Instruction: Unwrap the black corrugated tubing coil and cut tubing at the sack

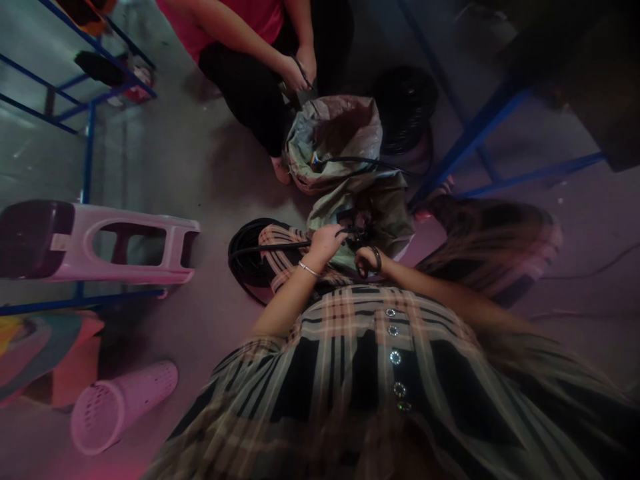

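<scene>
Your left grip [325, 243] is closed on a black rubber cable [270, 248], while your right grip [371, 261] curls around black-handled scissors [363, 269] above an olive woven sack [385, 223].

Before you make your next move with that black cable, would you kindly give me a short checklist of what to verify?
1. Left hand grips the black cable: ok.
2. Cable coil lies on the floor, not held by either hand: ok.
3. Right hand has a firm hold on the dark looped object: cannot tell; the object is too small to identify.
4. Woven sack lies open beneath the hands: ok.
5. Co-worker's hands are apart from the person's hands: ok.
</scene>
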`<state>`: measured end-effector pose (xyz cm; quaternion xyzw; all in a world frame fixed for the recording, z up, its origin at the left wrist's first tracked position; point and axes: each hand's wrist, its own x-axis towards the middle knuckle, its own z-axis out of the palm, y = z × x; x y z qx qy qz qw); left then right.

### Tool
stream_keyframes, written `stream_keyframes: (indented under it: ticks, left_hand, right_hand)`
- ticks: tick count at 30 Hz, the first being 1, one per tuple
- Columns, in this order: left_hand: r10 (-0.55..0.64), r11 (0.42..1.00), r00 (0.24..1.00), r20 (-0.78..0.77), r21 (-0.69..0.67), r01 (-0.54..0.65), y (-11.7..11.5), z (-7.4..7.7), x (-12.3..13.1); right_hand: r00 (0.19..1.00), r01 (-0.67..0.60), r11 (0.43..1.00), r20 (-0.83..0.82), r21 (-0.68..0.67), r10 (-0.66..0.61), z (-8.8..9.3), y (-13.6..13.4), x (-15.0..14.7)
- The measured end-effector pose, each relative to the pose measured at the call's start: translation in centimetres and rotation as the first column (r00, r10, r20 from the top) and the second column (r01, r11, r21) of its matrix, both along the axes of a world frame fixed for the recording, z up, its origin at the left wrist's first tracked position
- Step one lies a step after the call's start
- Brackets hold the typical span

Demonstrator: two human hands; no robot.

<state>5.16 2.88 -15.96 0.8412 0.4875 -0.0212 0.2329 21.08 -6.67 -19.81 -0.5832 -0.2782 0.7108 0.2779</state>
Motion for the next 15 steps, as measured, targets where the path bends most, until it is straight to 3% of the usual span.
stream_keyframes:
  ticks: [6,15]
  left_hand:
    - [0.017,1.0,1.0,-0.002,-0.014,-0.017,0.25,-0.45,-0.09]
    - [0.024,1.0,0.999,-0.03,-0.007,-0.024,0.3,-0.42,0.13]
  right_hand:
    - [0.998,0.06,0.998,-0.018,-0.036,-0.061,0.0,-0.14,-0.19]
    - [0.991,0.107,0.994,0.088,-0.014,-0.105,-0.31,-0.07,-0.53]
